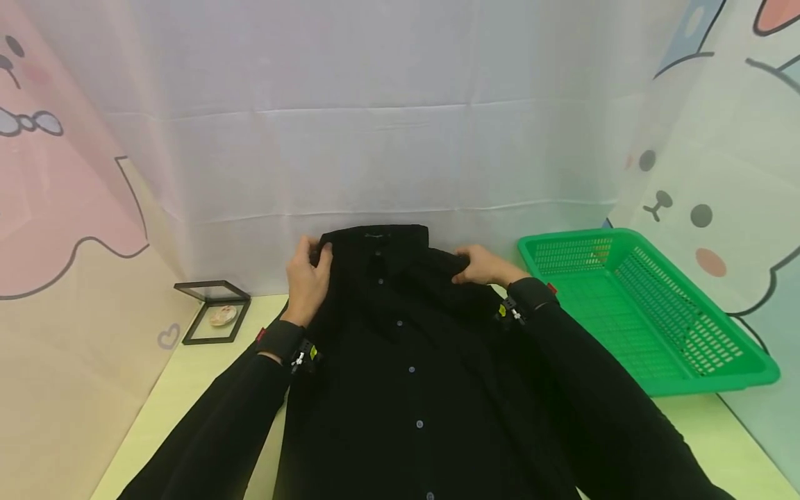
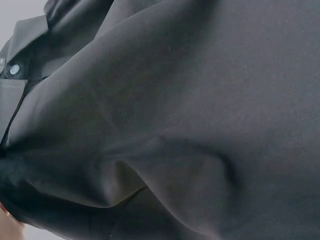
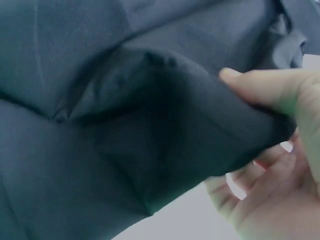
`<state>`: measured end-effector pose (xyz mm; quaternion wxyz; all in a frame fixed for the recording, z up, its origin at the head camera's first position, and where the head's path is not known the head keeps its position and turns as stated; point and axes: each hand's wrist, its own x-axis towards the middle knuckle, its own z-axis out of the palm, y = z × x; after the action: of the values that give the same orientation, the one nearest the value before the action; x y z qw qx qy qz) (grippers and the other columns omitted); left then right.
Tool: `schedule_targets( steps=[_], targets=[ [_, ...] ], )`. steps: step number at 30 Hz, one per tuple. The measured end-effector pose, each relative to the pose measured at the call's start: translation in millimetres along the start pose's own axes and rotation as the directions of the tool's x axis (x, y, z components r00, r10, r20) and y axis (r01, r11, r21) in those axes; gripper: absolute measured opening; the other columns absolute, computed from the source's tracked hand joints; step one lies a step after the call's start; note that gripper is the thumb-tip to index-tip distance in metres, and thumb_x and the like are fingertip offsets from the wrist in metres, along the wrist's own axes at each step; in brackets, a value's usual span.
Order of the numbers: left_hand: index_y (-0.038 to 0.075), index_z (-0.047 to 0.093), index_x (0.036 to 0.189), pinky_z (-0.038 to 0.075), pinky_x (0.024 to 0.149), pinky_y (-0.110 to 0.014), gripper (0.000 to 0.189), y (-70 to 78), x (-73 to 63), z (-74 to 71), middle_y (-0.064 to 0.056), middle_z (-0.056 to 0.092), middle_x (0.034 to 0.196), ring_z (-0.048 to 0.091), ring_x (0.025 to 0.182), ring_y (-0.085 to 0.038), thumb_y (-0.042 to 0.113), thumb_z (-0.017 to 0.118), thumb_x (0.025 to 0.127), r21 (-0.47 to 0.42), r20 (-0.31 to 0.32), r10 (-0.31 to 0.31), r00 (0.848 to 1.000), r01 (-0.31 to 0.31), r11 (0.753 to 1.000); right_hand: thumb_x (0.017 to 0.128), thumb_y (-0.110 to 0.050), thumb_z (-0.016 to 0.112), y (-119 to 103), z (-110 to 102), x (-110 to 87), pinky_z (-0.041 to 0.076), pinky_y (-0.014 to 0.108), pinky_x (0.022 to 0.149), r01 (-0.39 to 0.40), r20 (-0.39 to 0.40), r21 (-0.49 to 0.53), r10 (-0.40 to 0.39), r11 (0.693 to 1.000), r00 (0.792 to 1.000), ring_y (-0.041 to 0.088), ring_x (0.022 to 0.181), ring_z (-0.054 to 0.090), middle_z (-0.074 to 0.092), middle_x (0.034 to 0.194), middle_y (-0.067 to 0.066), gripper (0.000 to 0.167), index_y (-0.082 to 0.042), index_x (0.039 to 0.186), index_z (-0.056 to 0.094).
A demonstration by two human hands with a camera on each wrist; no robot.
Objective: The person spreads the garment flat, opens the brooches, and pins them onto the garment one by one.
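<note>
A black button-up shirt (image 1: 400,347) hangs spread between my two hands, its collar at the top and its row of buttons facing me. My left hand (image 1: 308,281) grips the shirt at the shoulder beside the collar, thumb on the near side. At the other shoulder, my right hand (image 1: 480,265) pinches the cloth. In the right wrist view the thumb of the right hand (image 3: 280,95) presses on the dark fabric, with the other fingers behind it. Cloth of the shirt (image 2: 160,110) fills most of the left wrist view, where only a sliver of hand shows.
On the right of the pale yellow-green table (image 1: 150,417) stands a green plastic basket (image 1: 650,298). A small black frame-like box (image 1: 209,341), its lid raised, holds a round pale item at the back left. White and printed curtains (image 1: 387,160) surround the table.
</note>
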<state>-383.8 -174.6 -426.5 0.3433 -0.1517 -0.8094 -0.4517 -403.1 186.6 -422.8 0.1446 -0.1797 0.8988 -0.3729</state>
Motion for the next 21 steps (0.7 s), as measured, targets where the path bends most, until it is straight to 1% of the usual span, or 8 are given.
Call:
schedule_targets(
  steps=[3, 6, 9, 13, 15, 16, 18, 21],
  targets=[
    [0.001, 0.058, 0.1, 0.047, 0.066, -0.035, 0.017, -0.2, -0.2, 1.1, -0.019, 0.073, 0.092, 0.069, 0.078, -0.032, 0.017, 0.06, 0.104, 0.007, 0.009, 0.003, 1.0, -0.003, 1.0, 0.092, -0.009, 0.073, -1.4, 0.0, -0.5, 0.049, 0.057, 0.102, 0.003, -0.054, -0.028, -0.005, 1.0, 0.999, 0.047, 0.126, 0.055, 0.056, 0.14, 0.03, 0.049, 0.008, 0.135, 0.058],
    [0.002, 0.059, 0.1, 0.049, 0.066, -0.037, 0.016, 0.4, -0.6, 3.4, -0.019, 0.075, 0.095, 0.072, 0.08, -0.033, 0.017, 0.061, 0.104, 0.007, 0.026, 0.001, 1.0, -0.001, 1.0, 0.092, -0.014, 0.075, -4.5, 0.8, -0.4, 0.051, 0.054, 0.1, 0.01, -0.063, -0.01, -0.011, 1.0, 0.998, 0.043, 0.122, 0.059, 0.059, 0.138, 0.028, 0.047, 0.005, 0.133, 0.061],
    [0.001, 0.059, 0.099, 0.05, 0.066, -0.04, 0.016, 2.6, -0.4, 6.2, -0.02, 0.076, 0.096, 0.074, 0.082, -0.035, 0.016, 0.062, 0.103, -0.005, 0.036, 0.005, 0.999, -0.004, 1.0, 0.092, -0.024, 0.077, -9.3, 1.6, 1.5, 0.047, 0.055, 0.108, 0.022, -0.055, 0.026, -0.02, 0.999, 0.998, 0.043, 0.135, 0.052, 0.053, 0.146, 0.025, 0.058, 0.0, 0.14, 0.057],
    [0.001, 0.06, 0.099, 0.053, 0.068, -0.044, 0.015, 6.3, 0.7, 9.4, -0.022, 0.076, 0.097, 0.074, 0.085, -0.037, 0.016, 0.063, 0.103, -0.021, 0.042, 0.019, 0.999, -0.018, 1.0, 0.096, -0.034, 0.072, -17.9, 3.1, 4.8, 0.044, 0.057, 0.112, 0.043, -0.073, 0.079, -0.037, 0.996, 0.997, 0.044, 0.145, 0.042, 0.044, 0.156, 0.023, 0.066, -0.004, 0.149, 0.049],
    [0.002, 0.061, 0.1, 0.054, 0.069, -0.045, 0.014, 7.9, 1.3, 10.2, -0.022, 0.076, 0.098, 0.074, 0.086, -0.038, 0.015, 0.063, 0.102, -0.031, 0.042, 0.026, 0.999, -0.025, 0.999, 0.099, -0.034, 0.069, -21.4, 3.4, 7.1, 0.048, 0.054, 0.106, 0.082, -0.107, 0.074, -0.074, 0.994, 0.992, 0.043, 0.139, 0.05, 0.053, 0.146, 0.024, 0.051, -0.003, 0.137, 0.057],
    [0.002, 0.061, 0.1, 0.054, 0.069, -0.045, 0.014, 8.6, 1.6, 10.5, -0.022, 0.076, 0.098, 0.075, 0.086, -0.037, 0.015, 0.063, 0.102, -0.037, 0.042, 0.031, 0.999, -0.03, 0.999, 0.1, -0.033, 0.068, -22.7, 3.5, 8.4, 0.051, 0.052, 0.103, 0.109, -0.134, 0.064, -0.1, 0.992, 0.986, 0.042, 0.133, 0.055, 0.058, 0.14, 0.023, 0.045, -0.003, 0.132, 0.06],
    [0.001, 0.061, 0.101, 0.054, 0.069, -0.045, 0.013, 9.5, 2.1, 10.9, -0.022, 0.075, 0.096, 0.074, 0.083, -0.037, 0.014, 0.064, 0.102, -0.042, 0.044, 0.058, 0.997, -0.056, 0.998, 0.1, -0.028, 0.068, -25.5, 2.4, 9.7, 0.053, 0.049, 0.09, 0.169, -0.203, 0.028, -0.16, 0.985, 0.966, 0.042, 0.113, 0.063, 0.065, 0.116, 0.025, 0.03, 0.001, 0.109, 0.064],
    [0.0, 0.062, 0.103, 0.05, 0.068, -0.042, 0.013, 8.6, 3.2, 11.9, -0.02, 0.071, 0.095, 0.069, 0.08, -0.033, 0.013, 0.065, 0.102, -0.03, 0.072, 0.118, 0.99, -0.116, 0.993, 0.098, -0.021, 0.071, -28.0, -1.1, 11.2, 0.053, 0.044, 0.083, 0.23, -0.33, -0.037, -0.229, 0.972, 0.916, 0.038, 0.095, 0.063, 0.066, 0.101, 0.02, 0.02, -0.001, 0.097, 0.07]
  ],
)
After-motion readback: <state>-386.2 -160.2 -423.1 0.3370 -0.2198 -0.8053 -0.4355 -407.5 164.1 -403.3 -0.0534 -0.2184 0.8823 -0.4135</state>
